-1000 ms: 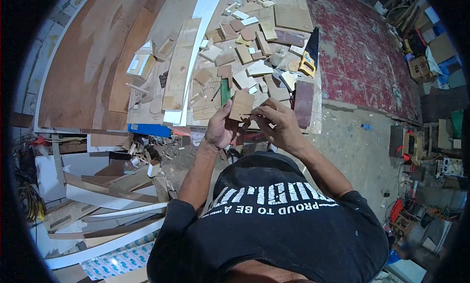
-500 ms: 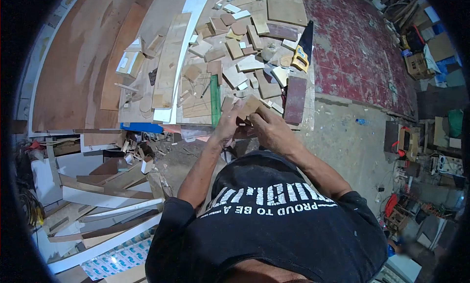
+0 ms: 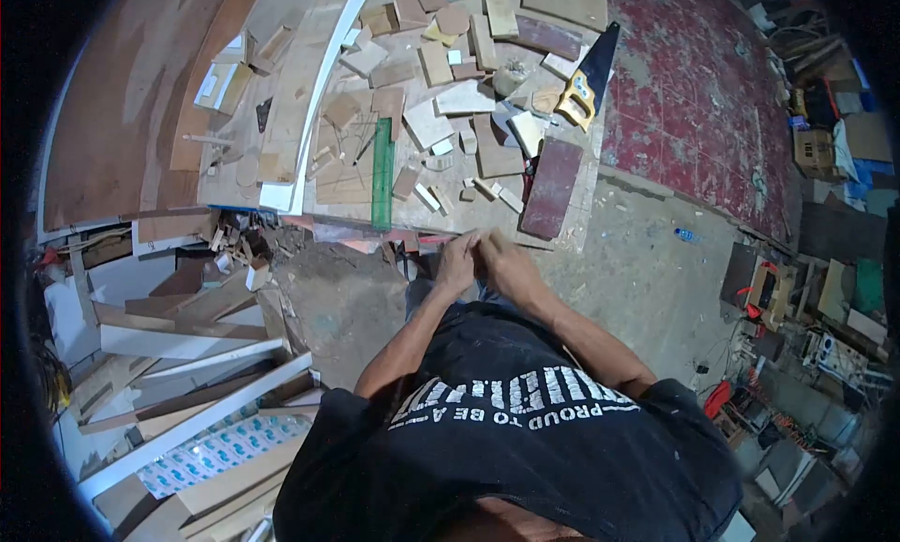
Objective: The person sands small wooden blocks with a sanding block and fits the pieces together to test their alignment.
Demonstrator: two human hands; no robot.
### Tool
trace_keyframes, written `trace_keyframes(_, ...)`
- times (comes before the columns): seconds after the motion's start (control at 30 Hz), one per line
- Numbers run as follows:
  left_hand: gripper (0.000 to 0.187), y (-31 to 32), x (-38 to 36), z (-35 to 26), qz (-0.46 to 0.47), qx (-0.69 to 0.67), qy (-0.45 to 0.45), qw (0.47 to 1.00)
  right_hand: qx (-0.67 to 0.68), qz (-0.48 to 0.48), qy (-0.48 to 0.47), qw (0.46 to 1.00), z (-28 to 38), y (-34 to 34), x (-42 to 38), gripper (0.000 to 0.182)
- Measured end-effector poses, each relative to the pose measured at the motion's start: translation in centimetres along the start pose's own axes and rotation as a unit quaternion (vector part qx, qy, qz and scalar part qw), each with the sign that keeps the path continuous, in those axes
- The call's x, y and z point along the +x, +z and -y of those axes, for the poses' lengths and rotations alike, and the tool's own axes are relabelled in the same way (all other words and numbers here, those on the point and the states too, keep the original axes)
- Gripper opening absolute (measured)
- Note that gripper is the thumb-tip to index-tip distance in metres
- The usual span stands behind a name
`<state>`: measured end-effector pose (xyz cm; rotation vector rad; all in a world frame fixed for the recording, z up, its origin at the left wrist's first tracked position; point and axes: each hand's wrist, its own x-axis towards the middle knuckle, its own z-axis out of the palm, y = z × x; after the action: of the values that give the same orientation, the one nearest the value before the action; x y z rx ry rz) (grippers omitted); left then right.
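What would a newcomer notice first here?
Probably the black shirt with white lettering, filling the bottom middle. Above, the left hand and right hand are close together by the table, anything between them hidden. Wood pieces litter it, with a green strip left of centre and a yellow-handled saw at right.

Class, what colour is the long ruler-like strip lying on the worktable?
The ruler-like strip is green, seen best in the head view.

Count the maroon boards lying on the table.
2. The nearer board lies at the table's near right corner, beyond the right hand; the farther board lies left of the saw. Others may be hidden under the wood pieces.
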<state>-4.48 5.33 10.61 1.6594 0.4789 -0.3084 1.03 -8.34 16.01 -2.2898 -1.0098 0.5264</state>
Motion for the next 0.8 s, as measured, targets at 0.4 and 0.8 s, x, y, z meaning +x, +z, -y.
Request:
trace_keyframes(0.4,0.036,0.7,4.5,3.0,-0.036,0.055,0.089,0.994,0.086,-0.134,0.125,0.979,-3.4,4.3,1.2,0.015)
trace_keyframes(0.8,0.036,0.5,6.5,4.4,-0.081,0.187,0.22,0.954,-0.054,-0.096,0.153,0.982,-7.3,7.4,4.4,0.018)
